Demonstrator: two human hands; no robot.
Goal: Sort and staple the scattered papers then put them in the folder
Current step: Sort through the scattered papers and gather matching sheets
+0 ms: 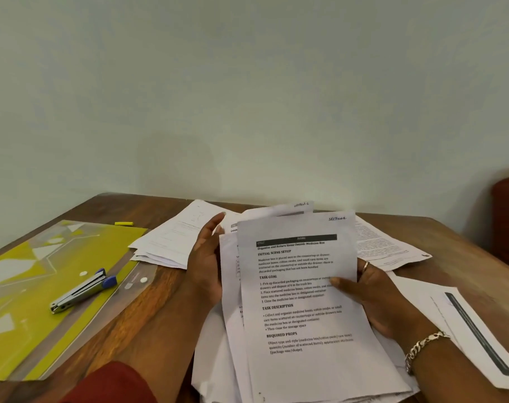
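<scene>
A stack of printed white papers (300,298) is held up over the wooden table (137,315) in front of me. My right hand (375,295) grips its right edge, thumb lying across the front sheet. My left hand (205,269) steadies the left edge with fairly straight fingers behind and beside the sheets. The yellow-green plastic folder (29,286) lies flat at the left. On it rests a silver stapler with blue ends (83,290). More loose papers (172,237) lie spread behind my left hand.
Other sheets (390,245) lie at the back right, and one with a dark bar (474,330) sits by the right edge. A small yellow highlighter (124,223) lies beyond the folder. A pale wall stands behind the table. A dark red cushion (508,222) is at far right.
</scene>
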